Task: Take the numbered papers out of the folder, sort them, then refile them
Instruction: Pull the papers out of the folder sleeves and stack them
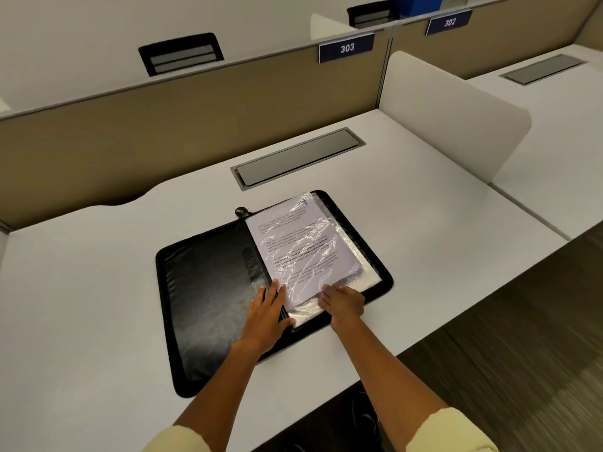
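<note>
A black zip folder lies open on the white desk. Its right half holds clear plastic sleeves with a printed paper on top, a blue number at its upper corner. My left hand lies flat with straight fingers across the folder's spine, near the sleeve's lower left corner. My right hand rests on the lower edge of the top sleeve, fingers bent onto the plastic; whether it pinches the sleeve is not plain.
A grey cable hatch is set into the desk behind the folder. A tan partition with a "303" label runs along the back. A white side divider stands on the right. The desk's front edge is near my arms.
</note>
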Tool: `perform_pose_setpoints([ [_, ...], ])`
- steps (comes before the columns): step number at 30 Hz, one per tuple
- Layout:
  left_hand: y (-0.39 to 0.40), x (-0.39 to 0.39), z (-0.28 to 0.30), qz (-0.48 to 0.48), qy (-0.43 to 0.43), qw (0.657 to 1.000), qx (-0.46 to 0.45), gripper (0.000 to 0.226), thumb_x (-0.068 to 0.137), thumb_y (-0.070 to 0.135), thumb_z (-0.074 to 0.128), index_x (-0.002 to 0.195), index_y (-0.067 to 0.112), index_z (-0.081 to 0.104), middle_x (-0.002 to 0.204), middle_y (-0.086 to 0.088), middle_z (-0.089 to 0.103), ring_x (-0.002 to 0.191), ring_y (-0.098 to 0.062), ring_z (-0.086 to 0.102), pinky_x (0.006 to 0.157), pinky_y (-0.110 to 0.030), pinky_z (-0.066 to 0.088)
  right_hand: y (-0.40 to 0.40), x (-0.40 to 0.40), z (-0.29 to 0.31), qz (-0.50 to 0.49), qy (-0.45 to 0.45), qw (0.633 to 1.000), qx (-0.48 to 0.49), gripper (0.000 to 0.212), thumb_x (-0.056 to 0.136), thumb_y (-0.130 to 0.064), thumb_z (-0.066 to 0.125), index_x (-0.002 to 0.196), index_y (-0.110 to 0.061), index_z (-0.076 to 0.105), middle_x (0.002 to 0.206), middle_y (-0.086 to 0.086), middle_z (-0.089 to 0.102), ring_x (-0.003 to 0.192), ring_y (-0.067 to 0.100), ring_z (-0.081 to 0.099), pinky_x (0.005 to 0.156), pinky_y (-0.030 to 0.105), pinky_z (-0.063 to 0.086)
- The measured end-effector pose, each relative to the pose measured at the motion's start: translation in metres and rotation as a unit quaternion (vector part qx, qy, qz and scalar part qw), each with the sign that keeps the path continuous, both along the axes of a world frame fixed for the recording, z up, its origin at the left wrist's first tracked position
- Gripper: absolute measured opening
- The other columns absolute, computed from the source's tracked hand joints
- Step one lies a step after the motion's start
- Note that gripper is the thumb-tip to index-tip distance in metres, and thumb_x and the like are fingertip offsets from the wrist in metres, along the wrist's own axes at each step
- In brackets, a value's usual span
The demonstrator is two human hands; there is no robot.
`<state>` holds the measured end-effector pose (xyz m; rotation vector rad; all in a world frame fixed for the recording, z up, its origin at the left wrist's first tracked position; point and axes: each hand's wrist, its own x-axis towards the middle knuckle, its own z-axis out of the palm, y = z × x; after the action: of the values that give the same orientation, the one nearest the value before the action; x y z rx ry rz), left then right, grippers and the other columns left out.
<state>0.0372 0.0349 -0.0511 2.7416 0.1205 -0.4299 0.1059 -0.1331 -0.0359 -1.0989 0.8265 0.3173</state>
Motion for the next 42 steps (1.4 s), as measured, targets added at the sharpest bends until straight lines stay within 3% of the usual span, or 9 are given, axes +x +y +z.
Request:
perform_pose_setpoints([
  [4, 0.003, 0.000, -0.001, -0.009, 0.000, 1.000, 0.018, 0.085, 0.095, 0.052, 0.050, 0.156, 0.023, -0.001, 0.163, 0.001, -0.014, 0.150, -0.030, -0.009, 0.122, -0.049, 0.010, -0.008, -0.016, 0.001, -0.017, -0.010, 1.000, -0.005, 0.013, 0.081, 0.014, 0.072, 0.087, 0.005, 0.065, 0.084, 0.022, 0.069, 0.062, 0.027, 0.066, 0.060, 0.032, 0.061],
  [12, 0.005, -0.001, 0.000, -0.021, -0.005, 0.999, 0.030, 0.083, 0.096, 0.053, 0.048, 0.157, 0.023, 0.000, 0.164, 0.001, -0.013, 0.151, -0.031, -0.007, 0.121, -0.050, 0.012, -0.042, -0.059, -0.010, -0.024, 0.002, 0.997, -0.070, 0.010, 0.082, 0.004, 0.075, 0.089, 0.002, 0.067, 0.089, 0.022, 0.071, 0.072, 0.027, 0.069, 0.074, 0.040, 0.063],
  [20, 0.008, -0.003, 0.005, -0.031, 0.010, 0.999, 0.004, 0.079, 0.098, 0.052, 0.044, 0.157, 0.023, 0.000, 0.163, 0.001, -0.014, 0.150, -0.030, -0.009, 0.122, -0.050, 0.009, -0.034, -0.067, -0.009, -0.003, -0.013, 0.995, -0.094, 0.011, 0.084, -0.007, 0.077, 0.092, -0.008, 0.069, 0.097, 0.010, 0.072, 0.093, 0.028, 0.070, 0.082, 0.043, 0.061],
  [23, 0.008, -0.005, 0.007, -0.029, 0.002, 1.000, 0.001, 0.075, 0.099, 0.052, 0.039, 0.157, 0.023, 0.001, 0.164, 0.000, -0.012, 0.150, -0.030, -0.010, 0.120, -0.052, 0.006, -0.032, -0.069, -0.007, -0.002, -0.020, 0.993, -0.114, 0.012, 0.085, -0.006, 0.076, 0.083, -0.017, 0.070, 0.094, 0.005, 0.073, 0.093, 0.027, 0.070, 0.088, 0.046, 0.059],
  [30, 0.016, -0.009, 0.002, -0.032, -0.044, 0.999, 0.007, 0.072, 0.101, 0.051, 0.035, 0.157, 0.020, 0.002, 0.164, -0.002, -0.010, 0.150, -0.027, -0.014, 0.118, -0.051, -0.004, -0.048, -0.097, -0.006, -0.013, -0.027, 0.995, -0.095, 0.017, 0.089, -0.001, 0.071, 0.087, -0.017, 0.073, 0.098, 0.004, 0.074, 0.095, 0.024, 0.070, 0.088, 0.042, 0.060],
  [42, -0.002, 0.008, -0.001, -0.055, -0.112, 0.992, 0.032, 0.075, 0.097, 0.056, 0.026, 0.157, 0.015, 0.005, 0.164, -0.006, -0.007, 0.150, -0.026, -0.011, 0.121, -0.052, -0.002, -0.110, -0.158, -0.005, -0.080, -0.044, 0.987, -0.129, 0.004, 0.092, -0.011, 0.068, 0.095, -0.010, 0.071, 0.099, 0.007, 0.075, 0.094, 0.022, 0.071, 0.080, 0.036, 0.059],
])
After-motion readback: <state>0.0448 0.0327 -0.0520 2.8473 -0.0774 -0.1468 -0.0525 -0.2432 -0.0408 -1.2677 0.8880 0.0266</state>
